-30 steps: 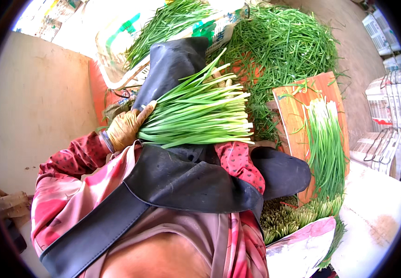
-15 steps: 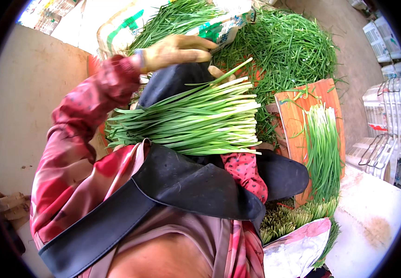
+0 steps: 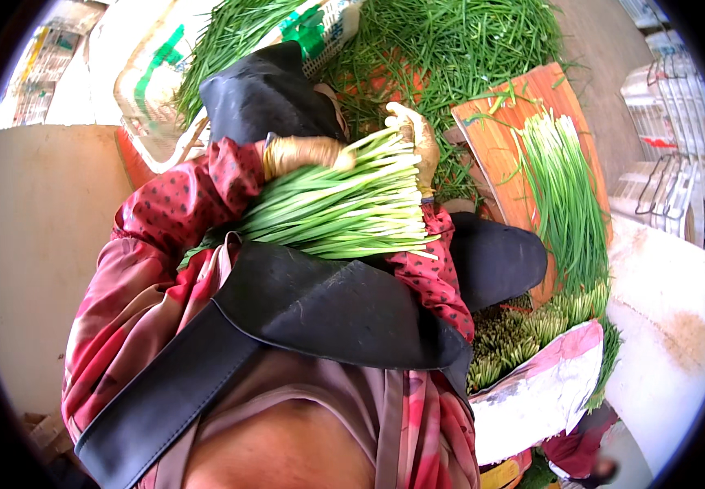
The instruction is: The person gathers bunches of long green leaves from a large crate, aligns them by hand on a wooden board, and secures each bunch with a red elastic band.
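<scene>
A thick bunch of green garlic chives (image 3: 344, 208) with pale stem ends lies across my lap, the stem ends pointing right. My left hand (image 3: 310, 155), in a yellowish glove, rests on the far side of the bunch with its fingers curled onto the stalks. My right hand (image 3: 419, 147), gloved too, comes up from under the pale ends; its fingers bend round the far stalks there. The bunch hides part of the right forearm. A black apron (image 3: 336, 314) covers my lap beneath the bunch.
On the right, a wooden board (image 3: 503, 122) carries another row of chives (image 3: 560, 187). Stacked bundles (image 3: 523, 330) lie below it beside a white sack (image 3: 544, 391). A loose heap of chives (image 3: 458, 41) spreads at the back, near a white basket (image 3: 144, 98). White crates (image 3: 666, 106) stand far right.
My left hand has come down from above the bunch onto its stalks. My right hand has come into fuller view at the pale ends. The view has shifted, too.
</scene>
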### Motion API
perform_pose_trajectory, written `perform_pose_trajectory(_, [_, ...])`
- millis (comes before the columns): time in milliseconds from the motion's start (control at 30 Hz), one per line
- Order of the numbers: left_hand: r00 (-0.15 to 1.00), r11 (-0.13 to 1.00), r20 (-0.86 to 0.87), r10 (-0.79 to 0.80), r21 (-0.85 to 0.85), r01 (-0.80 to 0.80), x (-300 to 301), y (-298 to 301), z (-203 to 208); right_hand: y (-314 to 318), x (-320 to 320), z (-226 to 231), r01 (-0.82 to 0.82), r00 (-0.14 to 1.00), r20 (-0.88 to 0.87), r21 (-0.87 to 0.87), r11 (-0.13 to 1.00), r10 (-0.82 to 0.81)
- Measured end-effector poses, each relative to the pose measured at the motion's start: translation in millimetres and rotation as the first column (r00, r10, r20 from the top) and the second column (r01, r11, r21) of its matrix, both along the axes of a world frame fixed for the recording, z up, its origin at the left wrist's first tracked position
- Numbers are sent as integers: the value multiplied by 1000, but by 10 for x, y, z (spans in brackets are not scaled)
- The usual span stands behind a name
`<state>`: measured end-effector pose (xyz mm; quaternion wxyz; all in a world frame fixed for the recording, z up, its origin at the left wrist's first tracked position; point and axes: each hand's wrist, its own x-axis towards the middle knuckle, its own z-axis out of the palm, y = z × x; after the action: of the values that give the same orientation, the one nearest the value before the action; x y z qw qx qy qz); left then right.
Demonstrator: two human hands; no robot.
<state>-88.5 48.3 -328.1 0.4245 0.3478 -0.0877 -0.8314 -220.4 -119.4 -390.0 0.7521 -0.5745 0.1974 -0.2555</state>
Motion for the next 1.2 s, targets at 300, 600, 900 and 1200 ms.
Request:
perform_pose_trajectory(300, [984, 979, 63, 166, -130, -156, -44, 219, 87, 413, -1416, 294, -285, 932, -211, 83, 955, 296])
perform_pose_trajectory(600, [964, 956, 41, 262, -145, -253, 3, 236, 66, 612, -1028, 356, -121, 991, 126, 636, 763, 52])
perform_pose_trajectory(900, [928, 945, 178, 326, -31, -326, -30, 349, 238, 547, 134, 708, 12, 1000, -19, 194, 981, -9])
perform_pose_trajectory(1200, [980, 981, 102, 171, -110, -160, -37, 313, -8, 427, 136, 667, -172, 984, -7, 267, 948, 181])
